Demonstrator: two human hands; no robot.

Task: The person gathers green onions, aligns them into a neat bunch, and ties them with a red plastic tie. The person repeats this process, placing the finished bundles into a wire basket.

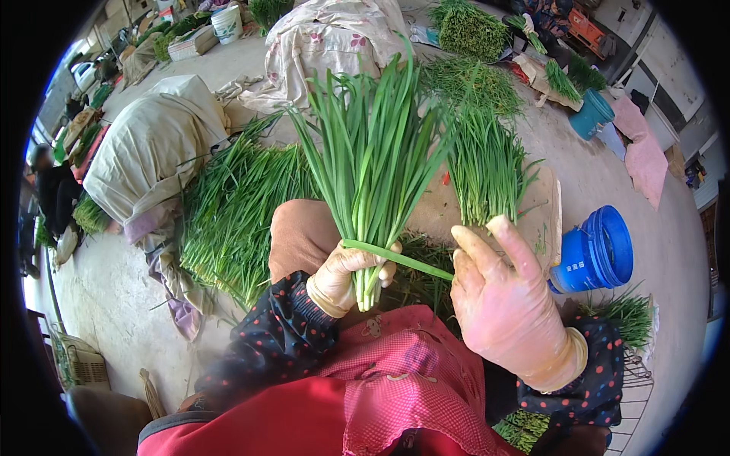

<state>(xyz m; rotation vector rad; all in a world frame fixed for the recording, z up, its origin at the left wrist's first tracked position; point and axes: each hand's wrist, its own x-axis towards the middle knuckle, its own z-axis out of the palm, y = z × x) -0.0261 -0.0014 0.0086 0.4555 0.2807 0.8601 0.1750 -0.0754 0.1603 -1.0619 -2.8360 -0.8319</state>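
Upright in front of my lap, a bunch of garlic chives [365,171] fans out with its pale cut ends pointing down. My left hand [345,279], in a thin pale glove, grips it low around the stems. A flat green leaf [399,260] crosses the stems, running from the left thumb to my right hand [507,308]. That hand is gloved too and holds the leaf's far end, with two fingers stretched out; the exact pinch is hidden. Just beyond the right fingertips, another chive bunch [487,171] lies on a brown board [542,211].
A large chive pile [245,216] lies to the left beside a cloth-covered heap [159,142]. At the right a blue bucket [593,251] is tipped over near a wire rack [636,376]. Loose chives [467,85] and a draped heap [325,45] lie ahead. People sit farther off.
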